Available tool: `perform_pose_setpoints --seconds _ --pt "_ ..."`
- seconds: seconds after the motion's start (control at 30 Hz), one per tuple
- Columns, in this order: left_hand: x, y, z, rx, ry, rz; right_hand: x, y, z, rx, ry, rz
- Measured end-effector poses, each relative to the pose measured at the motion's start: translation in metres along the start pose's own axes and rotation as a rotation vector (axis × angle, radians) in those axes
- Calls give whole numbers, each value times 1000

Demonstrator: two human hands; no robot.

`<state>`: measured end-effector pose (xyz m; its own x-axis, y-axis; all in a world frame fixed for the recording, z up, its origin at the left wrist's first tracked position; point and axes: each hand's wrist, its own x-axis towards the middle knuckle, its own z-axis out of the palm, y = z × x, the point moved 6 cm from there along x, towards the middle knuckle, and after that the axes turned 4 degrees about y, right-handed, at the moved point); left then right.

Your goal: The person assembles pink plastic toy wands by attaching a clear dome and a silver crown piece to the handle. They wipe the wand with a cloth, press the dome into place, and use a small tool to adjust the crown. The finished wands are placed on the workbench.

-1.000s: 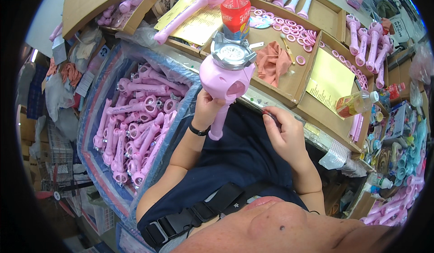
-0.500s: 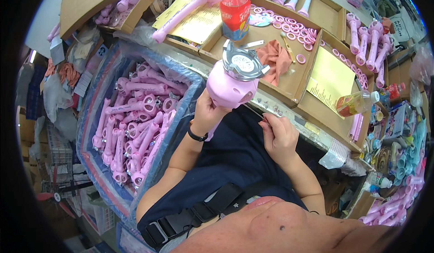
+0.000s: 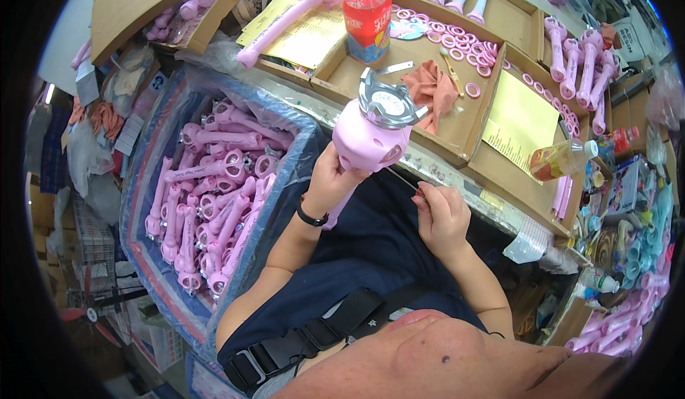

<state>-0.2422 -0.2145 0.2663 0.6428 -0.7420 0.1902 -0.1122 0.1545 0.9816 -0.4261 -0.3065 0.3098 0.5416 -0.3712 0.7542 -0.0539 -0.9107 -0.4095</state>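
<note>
My left hand (image 3: 332, 183) is wrapped round the pink toy wand (image 3: 367, 146), just below its round head, with its handle pointing down past my wrist. A silver crown-shaped piece (image 3: 387, 104) with prongs sits on top of that head, tilted toward the table. To the right, my right hand (image 3: 444, 213) pinches a thin stick-like tool (image 3: 404, 179). The tool's tip points up and left toward the wand's head; I cannot tell whether it touches. Most of the tool's grip end is hidden by my fingers.
On my left stands a blue plastic-lined bin (image 3: 139, 185) full of pink wands (image 3: 207, 185). Ahead, cardboard trays (image 3: 467, 139) hold pink rings (image 3: 457, 40), an orange cloth (image 3: 430, 92), a yellow-handled brush (image 3: 451, 71) and a red-topped bottle (image 3: 367, 21). Another bottle (image 3: 560, 160) lies tilted at right.
My left hand and the wand have shifted slightly right and down, and the wand's head has turned a little. The right hand stays near the same spot with its tool.
</note>
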Motion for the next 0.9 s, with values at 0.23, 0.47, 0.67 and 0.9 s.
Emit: perform_pose_setpoints --seconds 0.23,0.47,0.67,0.9 --pt "-2 -4 -1 -3 16 -55 -3 3 5 77 -50 146" --pt "-1 7 0 188 -34 105 -24 33 24 616 -508 927" --pt "-2 5 0 143 -2 116 -10 21 11 293 -219 544" --pt "-2 -20 -1 -214 50 -120 1 5 6 -94 -238 235"
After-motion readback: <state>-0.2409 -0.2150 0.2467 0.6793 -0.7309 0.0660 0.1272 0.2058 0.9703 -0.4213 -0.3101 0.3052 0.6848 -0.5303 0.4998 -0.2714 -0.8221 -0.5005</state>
